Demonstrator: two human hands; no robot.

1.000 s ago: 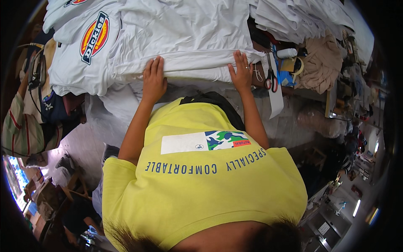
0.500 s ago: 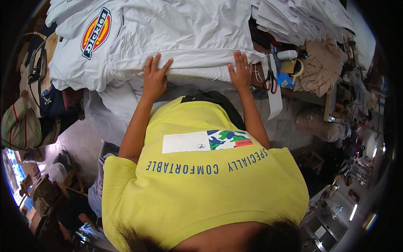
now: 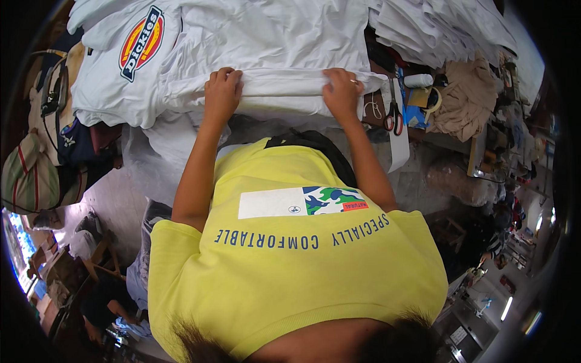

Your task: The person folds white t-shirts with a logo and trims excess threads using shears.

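A white T-shirt (image 3: 272, 45) lies spread over a pile of white garments, its near edge a long folded band across my front. My left hand (image 3: 223, 94) has its fingers curled over the band's left part, gripping the cloth. Toward the band's right end, my right hand (image 3: 342, 92), with a ring on one finger, is closed on the same edge. The cloth between the hands runs fairly straight. To the left lies another white T-shirt (image 3: 103, 91) with an oval red, yellow and dark blue print (image 3: 142, 43).
Right of my right hand are scissors (image 3: 394, 118) with dark red-rimmed handles, a white strip (image 3: 399, 151), a white spool (image 3: 418, 80), a tape roll (image 3: 434, 101) and a crumpled brown cloth (image 3: 466, 100). More white garments (image 3: 439, 30) are heaped at far right. Bags (image 3: 39, 175) sit at left.
My fingers lay stretched out flat on the cloth before; now both hands have curled round the folded edge. The right hand has shifted slightly toward the left one.
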